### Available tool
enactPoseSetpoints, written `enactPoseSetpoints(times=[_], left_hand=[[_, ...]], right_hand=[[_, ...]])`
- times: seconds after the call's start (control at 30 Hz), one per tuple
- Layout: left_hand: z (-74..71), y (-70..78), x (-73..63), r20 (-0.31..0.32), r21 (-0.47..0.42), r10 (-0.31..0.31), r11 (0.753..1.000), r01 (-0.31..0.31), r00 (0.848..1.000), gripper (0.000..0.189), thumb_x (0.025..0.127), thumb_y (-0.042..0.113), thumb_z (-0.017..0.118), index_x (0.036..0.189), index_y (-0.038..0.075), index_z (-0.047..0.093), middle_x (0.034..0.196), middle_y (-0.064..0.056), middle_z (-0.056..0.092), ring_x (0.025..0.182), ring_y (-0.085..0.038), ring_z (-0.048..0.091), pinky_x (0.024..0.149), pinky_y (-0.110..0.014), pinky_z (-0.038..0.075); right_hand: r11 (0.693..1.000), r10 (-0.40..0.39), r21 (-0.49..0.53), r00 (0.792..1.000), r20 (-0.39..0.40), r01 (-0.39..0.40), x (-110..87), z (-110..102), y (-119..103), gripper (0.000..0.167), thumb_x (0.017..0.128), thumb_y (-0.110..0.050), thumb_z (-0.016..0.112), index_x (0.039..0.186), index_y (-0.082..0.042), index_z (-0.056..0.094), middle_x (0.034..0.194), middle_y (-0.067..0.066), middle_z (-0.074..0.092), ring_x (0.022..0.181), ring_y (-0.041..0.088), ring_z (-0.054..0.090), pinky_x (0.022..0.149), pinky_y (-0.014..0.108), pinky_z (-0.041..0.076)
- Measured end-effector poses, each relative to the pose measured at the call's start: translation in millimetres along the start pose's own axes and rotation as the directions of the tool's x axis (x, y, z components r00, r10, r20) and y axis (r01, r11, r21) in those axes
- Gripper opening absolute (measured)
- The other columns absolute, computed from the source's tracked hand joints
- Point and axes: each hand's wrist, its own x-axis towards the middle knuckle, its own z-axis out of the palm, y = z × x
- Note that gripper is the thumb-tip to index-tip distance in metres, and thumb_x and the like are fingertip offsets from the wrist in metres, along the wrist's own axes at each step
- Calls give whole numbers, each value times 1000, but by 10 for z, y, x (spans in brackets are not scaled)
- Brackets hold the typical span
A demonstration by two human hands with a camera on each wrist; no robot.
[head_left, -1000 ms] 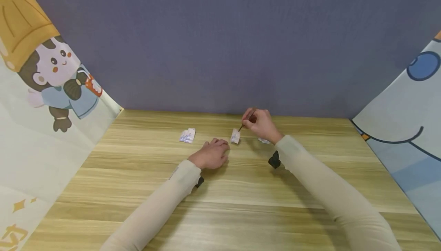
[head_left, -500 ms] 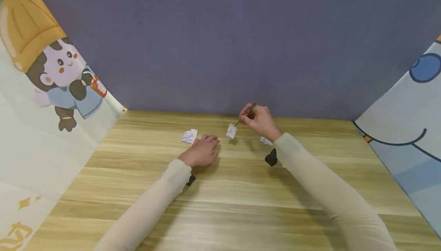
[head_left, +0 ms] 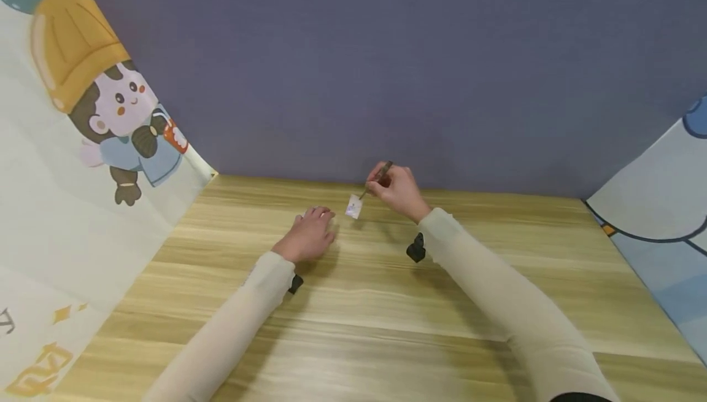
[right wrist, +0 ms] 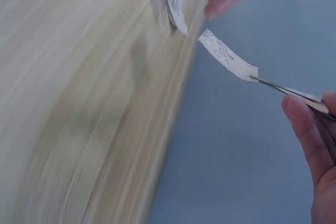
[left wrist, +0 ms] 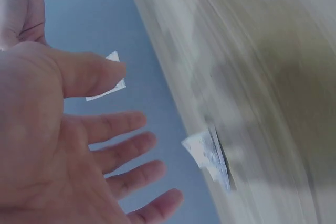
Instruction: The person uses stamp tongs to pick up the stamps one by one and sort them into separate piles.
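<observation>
My right hand (head_left: 400, 192) pinches a pair of tweezers (right wrist: 286, 90). Their tips grip one corner of a small white postage stamp (right wrist: 228, 56) with blue print and a finely toothed edge, held up above the table. To the left, my left hand (head_left: 307, 235) is held out with loosely straight fingers and nothing in them. In the left wrist view its thumb covers part of the held stamp (left wrist: 109, 93). A small pile of similar stamps (left wrist: 207, 153) lies beyond the left fingers; the left hand hides it in the head view.
The wood-grain table (head_left: 353, 328) ends at a grey-blue backdrop (head_left: 353, 70) just behind the hands. Cartoon-printed white sheets (head_left: 44, 205) flank it. A black wrist camera (head_left: 417, 248) sits under the right cuff.
Both hands have shifted left in the head view, the stamp staying in the tweezers, as the view itself turned. The left hand now covers the pile; the right arm covers the stamps near it.
</observation>
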Motion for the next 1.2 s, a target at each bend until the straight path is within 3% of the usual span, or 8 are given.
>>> enactPoseSetpoints(times=[0.33, 0.57, 0.7, 0.87, 1.0, 1.2], left_hand=[[-32, -95, -23, -14, -37, -48, 998, 48, 999, 52, 99, 26, 47, 143, 1, 37, 144, -16, 35, 133, -31, 28, 103, -52, 28], [-32, -148, -43, -19, -26, -93, 995, 93, 995, 53, 98, 26, 48, 142, -1, 36, 144, -17, 35, 132, -33, 29, 101, -53, 30], [-26, -175, -48, -16, -13, -123, 992, 122, 992, 54, 98, 26, 49, 142, -2, 36, 144, -17, 36, 130, -33, 32, 99, -53, 33], [39, -195, -24, 18, 9, -112, 994, 111, 994, 49, 98, 25, 47, 141, 2, 41, 145, -14, 35, 131, -34, 31, 98, -56, 32], [105, -203, -2, 42, 46, -93, 995, 91, 995, 43, 97, 25, 48, 136, 5, 48, 144, -11, 38, 130, -33, 33, 96, -57, 34], [126, -189, 6, 74, 93, -101, 991, 94, 992, 43, 97, 27, 49, 134, 6, 50, 141, -10, 42, 125, -33, 38, 94, -55, 36]], right_hand=[[1000, 24, 13, 998, 54, -25, 158, 343, -61, 5, 90, -10, 65, 89, -5, 64, 76, 2, 65, 69, 23, 65, 59, 26, 53], [1000, 14, 22, 997, 81, -16, 243, 621, -46, 0, 89, -3, 63, 89, -3, 63, 78, 5, 65, 68, 20, 65, 58, 26, 52], [1000, 2, -7, 997, 71, -2, 280, 745, -15, 7, 88, -2, 63, 85, -8, 63, 76, 4, 65, 64, 16, 63, 55, 24, 51], [998, 36, -53, 998, 58, -33, 303, 858, 12, 6, 89, -4, 62, 85, -8, 64, 74, 1, 64, 61, 10, 59, 53, 24, 50], [994, 96, -57, 992, 77, -92, 301, 943, 26, 5, 90, -5, 61, 87, -7, 64, 76, 1, 64, 63, 10, 59, 55, 24, 49], [987, 123, -115, 990, 67, -115, 308, 1055, 57, 7, 89, -7, 63, 84, -12, 62, 73, -2, 62, 62, 11, 57, 55, 24, 47]])
